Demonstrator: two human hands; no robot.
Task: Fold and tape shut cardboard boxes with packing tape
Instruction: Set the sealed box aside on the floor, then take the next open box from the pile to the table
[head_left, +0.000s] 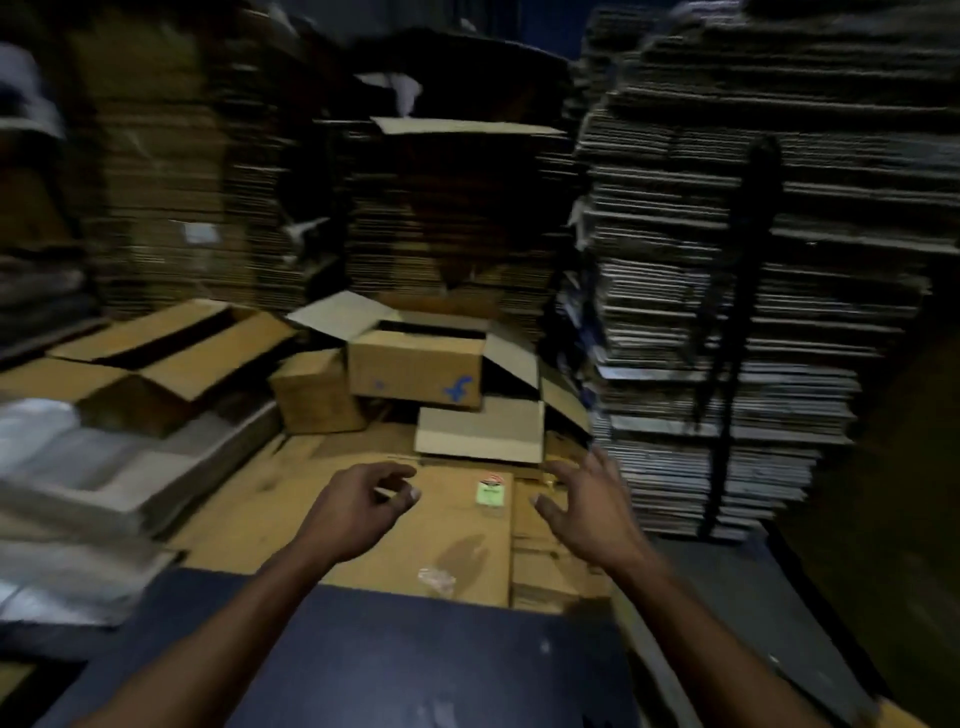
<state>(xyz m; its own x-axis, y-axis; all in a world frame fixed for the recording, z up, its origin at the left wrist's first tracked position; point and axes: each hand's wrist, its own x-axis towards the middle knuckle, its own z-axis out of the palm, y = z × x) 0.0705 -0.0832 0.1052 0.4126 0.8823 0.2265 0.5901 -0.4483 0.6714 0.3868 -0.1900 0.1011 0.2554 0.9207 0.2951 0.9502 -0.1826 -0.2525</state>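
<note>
Fingers loosely curled and holding nothing, the left hand (363, 499) and right hand (587, 499) hover over flattened cardboard (415, 540). Tall stacks of flat cartons (727, 260) surround a pile of boxes; the nearest open box (415, 371) sits just ahead. The step looks like fetching a box; next, reach forward and grasp one. No tape is visible.
</note>
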